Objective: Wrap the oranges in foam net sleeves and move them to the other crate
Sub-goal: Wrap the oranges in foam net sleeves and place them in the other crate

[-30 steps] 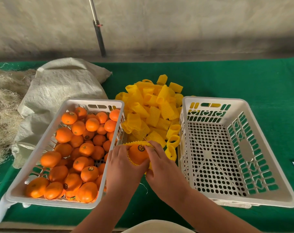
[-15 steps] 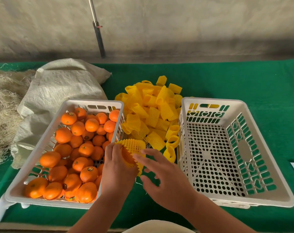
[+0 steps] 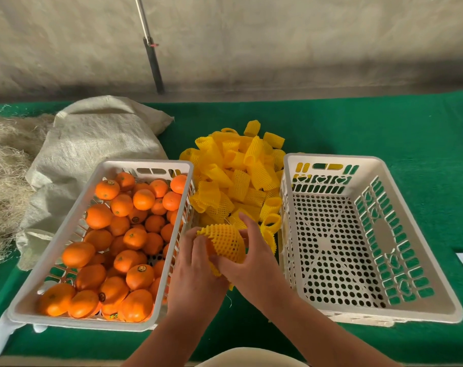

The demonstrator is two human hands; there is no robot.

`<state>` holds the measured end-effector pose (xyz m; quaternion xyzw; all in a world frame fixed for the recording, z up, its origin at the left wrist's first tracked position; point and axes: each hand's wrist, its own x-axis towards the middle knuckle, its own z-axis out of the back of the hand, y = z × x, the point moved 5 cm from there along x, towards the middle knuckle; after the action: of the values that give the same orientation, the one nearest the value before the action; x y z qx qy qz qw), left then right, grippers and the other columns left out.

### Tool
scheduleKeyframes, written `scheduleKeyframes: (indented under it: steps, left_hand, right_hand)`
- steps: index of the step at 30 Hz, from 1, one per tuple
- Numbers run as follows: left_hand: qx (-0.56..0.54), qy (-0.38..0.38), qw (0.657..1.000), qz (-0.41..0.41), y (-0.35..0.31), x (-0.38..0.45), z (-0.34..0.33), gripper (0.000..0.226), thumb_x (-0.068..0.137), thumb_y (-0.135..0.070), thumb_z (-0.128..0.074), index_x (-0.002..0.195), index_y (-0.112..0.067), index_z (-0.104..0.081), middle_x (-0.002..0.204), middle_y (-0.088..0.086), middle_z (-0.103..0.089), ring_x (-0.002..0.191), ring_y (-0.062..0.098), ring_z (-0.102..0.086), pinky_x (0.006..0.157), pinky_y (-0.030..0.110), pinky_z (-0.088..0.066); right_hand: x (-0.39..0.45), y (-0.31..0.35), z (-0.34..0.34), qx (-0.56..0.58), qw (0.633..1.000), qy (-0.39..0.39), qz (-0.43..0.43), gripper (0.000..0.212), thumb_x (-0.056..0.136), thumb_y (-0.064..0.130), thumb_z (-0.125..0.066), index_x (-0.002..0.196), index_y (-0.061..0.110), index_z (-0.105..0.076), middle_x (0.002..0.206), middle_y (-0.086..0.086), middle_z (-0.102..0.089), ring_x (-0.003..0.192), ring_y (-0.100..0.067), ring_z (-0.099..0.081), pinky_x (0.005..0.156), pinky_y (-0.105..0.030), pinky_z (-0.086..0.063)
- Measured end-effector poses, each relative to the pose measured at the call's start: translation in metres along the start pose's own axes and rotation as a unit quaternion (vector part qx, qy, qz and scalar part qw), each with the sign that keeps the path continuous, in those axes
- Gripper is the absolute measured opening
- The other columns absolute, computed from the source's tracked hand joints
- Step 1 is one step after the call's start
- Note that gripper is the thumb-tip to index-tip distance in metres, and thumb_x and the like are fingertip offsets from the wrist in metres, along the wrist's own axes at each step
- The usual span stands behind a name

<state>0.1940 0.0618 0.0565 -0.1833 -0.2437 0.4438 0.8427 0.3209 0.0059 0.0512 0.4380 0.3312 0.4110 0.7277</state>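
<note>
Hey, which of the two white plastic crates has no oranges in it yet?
The white perforated plastic crate on the right has none; its holed floor is bare. The left white crate is piled with loose oranges, and the yellow foam net sleeves lie between them.

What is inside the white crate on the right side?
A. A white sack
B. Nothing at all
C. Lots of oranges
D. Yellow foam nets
B. The right crate shows only its bare holed bottom; the oranges are all in the left crate, apart from one that both hands hold in a net, and the yellow foam nets are piled between the two crates.
</note>
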Motion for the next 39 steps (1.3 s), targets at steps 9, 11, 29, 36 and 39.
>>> scheduleKeyframes:
  steps: [9, 11, 29, 36, 39]
  left_hand:
    - [-0.08, -0.001, 0.997, 0.018, -0.001, -0.009, -0.003, 0.072, 0.081, -0.063, -0.067, 0.139, -0.027, -0.044, 0.151, -0.016, -0.034, 0.121, -0.006, -0.04, 0.076, 0.005, -0.045]
    - [-0.122, -0.005, 0.992, -0.013, -0.001, -0.013, -0.004, 0.052, 0.089, -0.054, -0.068, 0.134, -0.034, -0.052, 0.155, -0.023, -0.033, 0.13, -0.004, -0.046, 0.08, 0.014, -0.055]
    - [-0.626, 0.217, 0.672, 0.33, 0.003, 0.014, -0.036, 0.068, 0.078, -0.061, -0.082, 0.135, -0.032, -0.061, 0.134, 0.012, -0.067, 0.122, 0.036, -0.066, 0.094, 0.048, -0.059]
    - [-0.563, 0.211, 0.737, 0.31, -0.024, 0.007, -0.045, 0.06, 0.063, -0.08, -0.078, 0.113, -0.048, -0.071, 0.117, 0.007, -0.074, 0.106, 0.036, -0.074, 0.08, 0.055, -0.062]
    - [-0.463, 0.235, 0.794, 0.316, -0.021, 0.011, -0.051, 0.035, 0.08, -0.072, -0.068, 0.11, -0.053, -0.07, 0.117, -0.002, -0.071, 0.101, 0.026, -0.074, 0.072, 0.053, -0.064]
  right_hand:
    - [0.004, -0.011, 0.007, -0.014, 0.997, -0.07, -0.034, 0.102, 0.075, 0.067, -0.08, 0.153, 0.05, -0.017, 0.128, 0.02, -0.044, 0.105, 0.001, -0.051, 0.061, 0.002, -0.044]
    - [0.006, -0.014, 0.014, -0.016, 0.997, -0.072, -0.031, 0.103, 0.076, 0.061, -0.082, 0.155, 0.048, -0.016, 0.133, 0.019, -0.042, 0.116, -0.001, -0.046, 0.063, 0.001, -0.043]
    - [0.004, -0.025, 0.038, 0.053, 0.992, 0.116, 0.007, 0.125, 0.069, 0.072, -0.084, 0.157, 0.062, 0.004, 0.166, 0.026, -0.018, 0.154, -0.005, -0.025, 0.118, -0.044, -0.039]
    - [0.002, -0.046, 0.035, 0.233, 0.958, 0.105, -0.132, 0.066, 0.083, 0.072, -0.071, 0.142, 0.051, -0.05, 0.134, 0.013, -0.061, 0.123, -0.014, -0.062, 0.102, -0.042, -0.057]
    - [0.003, -0.055, 0.04, 0.29, 0.939, 0.094, -0.158, 0.06, 0.084, 0.058, -0.079, 0.138, 0.044, -0.056, 0.131, 0.006, -0.066, 0.12, -0.02, -0.066, 0.099, -0.045, -0.059]
